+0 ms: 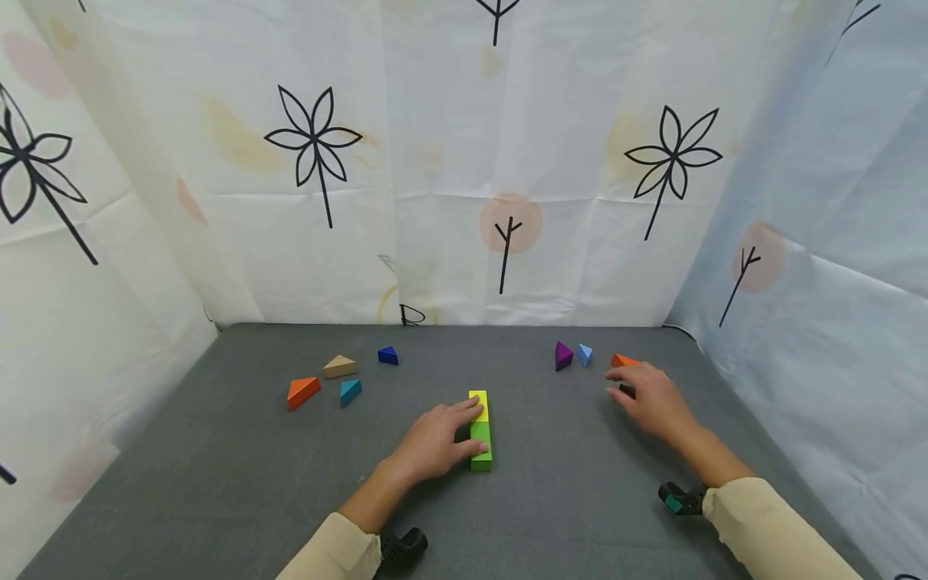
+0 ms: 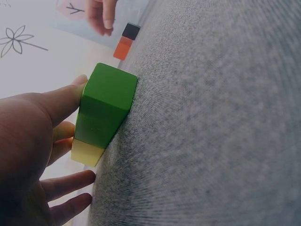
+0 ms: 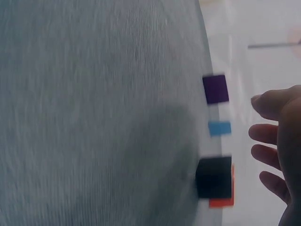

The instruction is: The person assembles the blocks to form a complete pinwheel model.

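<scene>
A green block (image 1: 481, 441) and a yellow block (image 2: 87, 153) sit end to end on the grey table, forming a short bar. My left hand (image 1: 435, 439) touches them from the left, thumb at the green block and index fingertip over the yellow one; the other fingers are spread. My right hand (image 1: 652, 399) hovers, fingers apart and holding nothing, above a black block (image 3: 214, 178). That block stands close to an orange block (image 1: 622, 359), which the hand partly covers in the head view. Left of these are a light blue triangular block (image 1: 584, 354) and a purple one (image 1: 563, 356).
On the table's left half lie an orange-red triangular block (image 1: 303, 392), a tan one (image 1: 339, 367), a teal one (image 1: 350, 391) and a dark blue one (image 1: 387, 355). White printed curtains (image 1: 435, 266) border the grey table (image 1: 239, 483) at the back and sides.
</scene>
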Motion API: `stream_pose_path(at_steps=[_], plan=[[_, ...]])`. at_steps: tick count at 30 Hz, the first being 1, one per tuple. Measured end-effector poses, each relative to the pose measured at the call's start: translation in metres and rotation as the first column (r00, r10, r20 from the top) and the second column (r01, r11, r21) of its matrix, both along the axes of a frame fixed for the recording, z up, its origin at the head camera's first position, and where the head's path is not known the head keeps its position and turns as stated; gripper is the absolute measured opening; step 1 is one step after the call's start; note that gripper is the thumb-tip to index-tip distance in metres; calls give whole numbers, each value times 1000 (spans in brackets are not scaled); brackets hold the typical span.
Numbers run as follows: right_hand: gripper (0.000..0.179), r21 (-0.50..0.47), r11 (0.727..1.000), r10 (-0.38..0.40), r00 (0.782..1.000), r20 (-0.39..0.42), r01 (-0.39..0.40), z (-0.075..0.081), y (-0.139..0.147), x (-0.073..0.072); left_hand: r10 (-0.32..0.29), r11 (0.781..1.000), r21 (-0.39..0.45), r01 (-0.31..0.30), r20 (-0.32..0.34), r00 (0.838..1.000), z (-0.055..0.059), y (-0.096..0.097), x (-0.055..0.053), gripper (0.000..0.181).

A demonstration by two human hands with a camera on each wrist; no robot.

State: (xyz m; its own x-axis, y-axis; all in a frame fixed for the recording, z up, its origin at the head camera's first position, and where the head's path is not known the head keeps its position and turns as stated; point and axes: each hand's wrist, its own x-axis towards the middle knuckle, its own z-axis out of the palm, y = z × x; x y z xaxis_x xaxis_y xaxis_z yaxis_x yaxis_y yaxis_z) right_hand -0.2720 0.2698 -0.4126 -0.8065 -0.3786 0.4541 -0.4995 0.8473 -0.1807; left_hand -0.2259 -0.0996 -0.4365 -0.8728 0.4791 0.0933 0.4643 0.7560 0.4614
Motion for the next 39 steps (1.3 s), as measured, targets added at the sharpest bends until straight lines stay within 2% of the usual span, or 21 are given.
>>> stream_pose_path(at_steps=[7, 16, 30, 39], plan=[[29, 51, 995, -96, 989, 110, 91, -4, 21, -5, 4, 1000, 4, -4, 7, 1000, 0, -1, 0, 63], [33, 85, 987, -149, 972, 183, 135, -8, 32, -7, 0, 1000, 11, 0, 16, 1000, 0, -2, 0, 63], [22, 89, 989, -129, 979, 155, 116, -11, 34, -8, -10, 1000, 0, 10, -3, 1000, -2, -2, -1, 63], [23, 88, 992, -102, 984, 143, 90, 0, 22, -13, -13, 1000, 15, 13, 9, 1000, -1, -2, -1, 63]])
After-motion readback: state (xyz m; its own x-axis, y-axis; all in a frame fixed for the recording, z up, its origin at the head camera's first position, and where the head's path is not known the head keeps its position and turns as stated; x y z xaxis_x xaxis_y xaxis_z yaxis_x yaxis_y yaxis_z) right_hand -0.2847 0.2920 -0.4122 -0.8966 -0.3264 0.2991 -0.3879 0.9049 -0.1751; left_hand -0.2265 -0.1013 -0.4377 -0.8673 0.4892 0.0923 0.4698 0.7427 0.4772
